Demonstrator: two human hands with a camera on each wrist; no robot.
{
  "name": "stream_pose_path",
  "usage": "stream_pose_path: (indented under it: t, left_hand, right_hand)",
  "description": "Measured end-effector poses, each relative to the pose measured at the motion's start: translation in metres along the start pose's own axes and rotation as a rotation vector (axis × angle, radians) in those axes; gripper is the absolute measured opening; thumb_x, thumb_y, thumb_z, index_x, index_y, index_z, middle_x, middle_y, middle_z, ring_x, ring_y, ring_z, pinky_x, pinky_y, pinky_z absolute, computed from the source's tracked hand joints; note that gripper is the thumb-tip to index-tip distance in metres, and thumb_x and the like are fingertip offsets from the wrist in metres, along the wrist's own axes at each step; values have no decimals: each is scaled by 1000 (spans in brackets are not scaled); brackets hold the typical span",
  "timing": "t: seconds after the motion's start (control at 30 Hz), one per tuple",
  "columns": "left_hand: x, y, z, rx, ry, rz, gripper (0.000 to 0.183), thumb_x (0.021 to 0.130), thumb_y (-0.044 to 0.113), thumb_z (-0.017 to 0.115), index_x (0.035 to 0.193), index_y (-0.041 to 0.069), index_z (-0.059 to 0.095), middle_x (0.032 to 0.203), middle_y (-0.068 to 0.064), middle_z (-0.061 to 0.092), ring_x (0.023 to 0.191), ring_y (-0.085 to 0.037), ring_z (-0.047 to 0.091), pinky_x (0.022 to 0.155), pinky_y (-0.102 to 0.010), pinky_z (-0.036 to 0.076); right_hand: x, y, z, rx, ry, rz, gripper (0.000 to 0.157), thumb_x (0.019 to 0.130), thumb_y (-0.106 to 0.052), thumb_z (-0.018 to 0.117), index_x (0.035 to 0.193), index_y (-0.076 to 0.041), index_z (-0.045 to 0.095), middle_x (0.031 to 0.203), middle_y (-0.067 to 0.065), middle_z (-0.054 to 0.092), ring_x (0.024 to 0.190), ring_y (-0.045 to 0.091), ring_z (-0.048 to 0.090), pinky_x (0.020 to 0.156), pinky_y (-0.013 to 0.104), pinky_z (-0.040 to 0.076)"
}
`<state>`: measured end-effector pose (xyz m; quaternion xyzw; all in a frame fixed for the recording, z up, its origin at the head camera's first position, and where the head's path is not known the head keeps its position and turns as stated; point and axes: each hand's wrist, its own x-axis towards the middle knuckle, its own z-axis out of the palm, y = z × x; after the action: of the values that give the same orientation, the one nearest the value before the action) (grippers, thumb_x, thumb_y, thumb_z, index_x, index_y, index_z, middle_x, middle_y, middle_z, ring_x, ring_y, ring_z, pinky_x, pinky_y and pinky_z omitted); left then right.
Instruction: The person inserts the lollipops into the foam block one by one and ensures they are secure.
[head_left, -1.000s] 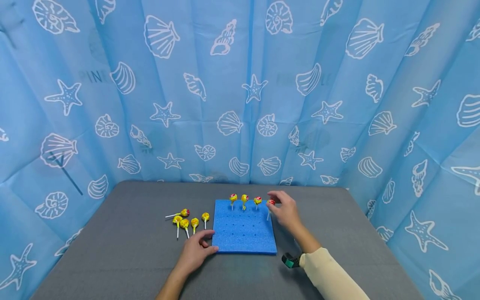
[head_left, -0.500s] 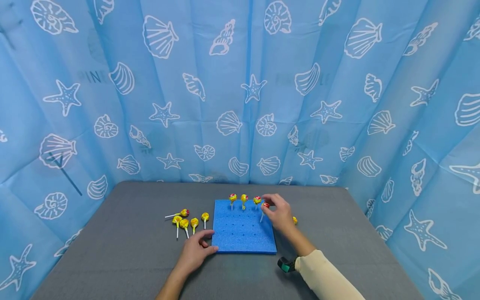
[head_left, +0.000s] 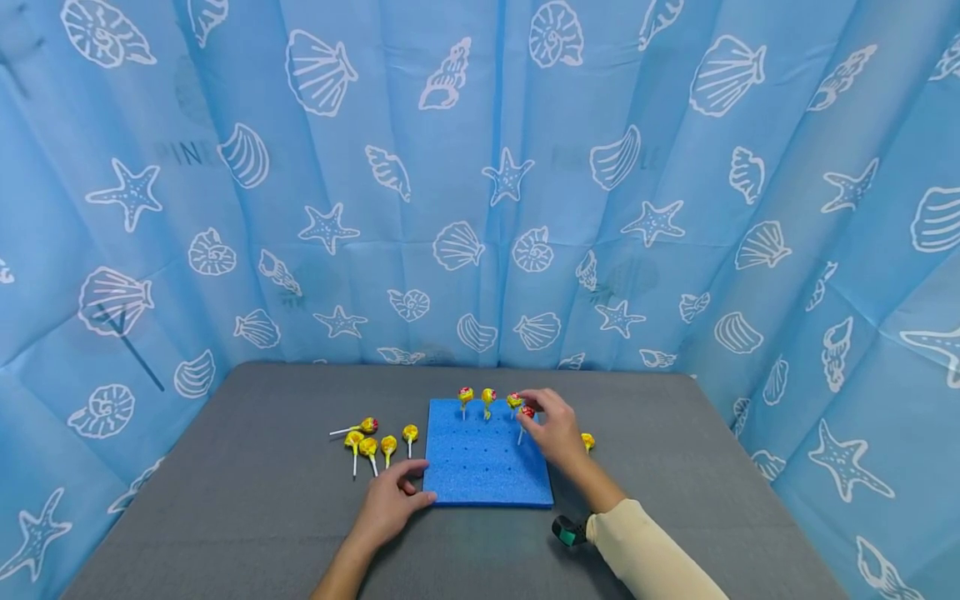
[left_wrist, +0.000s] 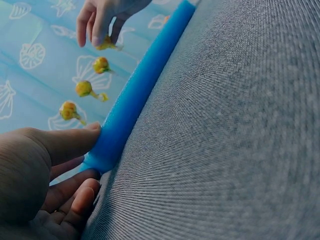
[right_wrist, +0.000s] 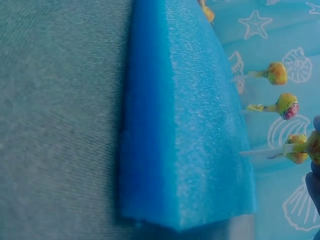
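The right hand [head_left: 553,427] pinched a lollipop [head_left: 527,412] by its head between thumb and fingers, above the right side of the blue foam board [head_left: 486,487]. Its white stick pointed down toward the board, leaning slightly; whether the tip sat in a hole could not be told.

The left hand [head_left: 386,502] had its thumb and fingers spread apart, touching the left edge of the board by the near corner.

Along the far side of the board, three standing lollipops [head_left: 489,396] stood in a row, just to the left of the right hand's fingers. Rows of small dark holes [head_left: 487,451] ran across the board nearer the person.

Well to the right of the three, another lollipop [head_left: 588,441] showed partly behind the right wrist. To the left of the board, five loose lollipops [head_left: 368,448] lay on the grey table [head_left: 300,525], four with sticks toward the near side and one with its stick to the left.

A cream sleeve [head_left: 652,550] covered the right forearm, with a black and green wristband [head_left: 567,531] beside its cuff. A blue curtain [head_left: 480,200] with white shells and starfish hung beyond the table.
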<state>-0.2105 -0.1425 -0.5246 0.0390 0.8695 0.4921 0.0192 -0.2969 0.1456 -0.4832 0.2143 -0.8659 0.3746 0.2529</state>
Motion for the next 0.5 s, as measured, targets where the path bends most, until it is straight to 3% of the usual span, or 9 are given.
stream_pose_path:
  t: [0.5]
  left_hand:
    - [1,1,2,19,20,5,49,79,22,82,123,12,65,106,-3,62,77,-15,50,66,-31,39]
  right_hand:
    - [-7,-3,0,-22,6,-14,31,81,-5,79,110,-8,67,98,5,63,90,20,60,80,39,52]
